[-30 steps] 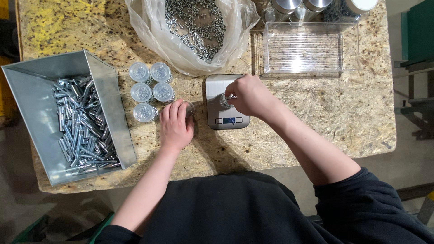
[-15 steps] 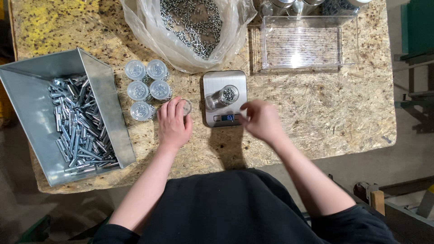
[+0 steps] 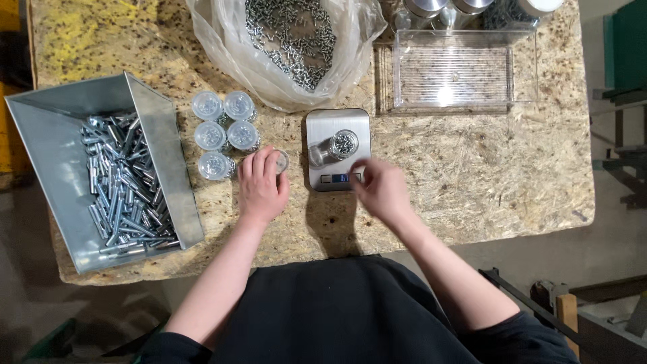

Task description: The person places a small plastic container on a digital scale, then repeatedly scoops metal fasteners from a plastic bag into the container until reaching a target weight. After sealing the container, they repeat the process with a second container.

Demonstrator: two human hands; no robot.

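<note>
**Two hands at a small scale on a chipboard tabletop**

Nearest the viewer, two bare forearms reach out from a dark garment. The left hand (image 3: 261, 183) lies palm down, fingers loosely curled over a small clear lidded jar (image 3: 280, 160) on the tabletop (image 3: 472, 182); whether it grips the jar or only covers it cannot be told. The right hand (image 3: 381, 190) hovers at the near edge of the steel scale (image 3: 338, 148), fingers drawn together and blurred, with nothing visible between them. An open clear jar (image 3: 344, 143) partly filled with small screws stands upright on the scale platform, just beyond and slightly left of the right fingers; the right hand is the nearer one to it, the left being apart to the side. Its axis is vertical, mouth up.

Left of the covered jar stand five capped jars (image 3: 222, 126) in close rows. Farther left, a grey metal bin (image 3: 162, 148) holds long bolts (image 3: 118, 182). At the far edge lie a clear plastic bag (image 3: 222, 47) of small screws and an empty clear tray (image 3: 458, 71), with metal cans (image 3: 431, 10) behind it.

The surface is pale oriented-strand board, yellow-stained at the far left corner. Grey floor and dark metal framing show on the right.
</note>
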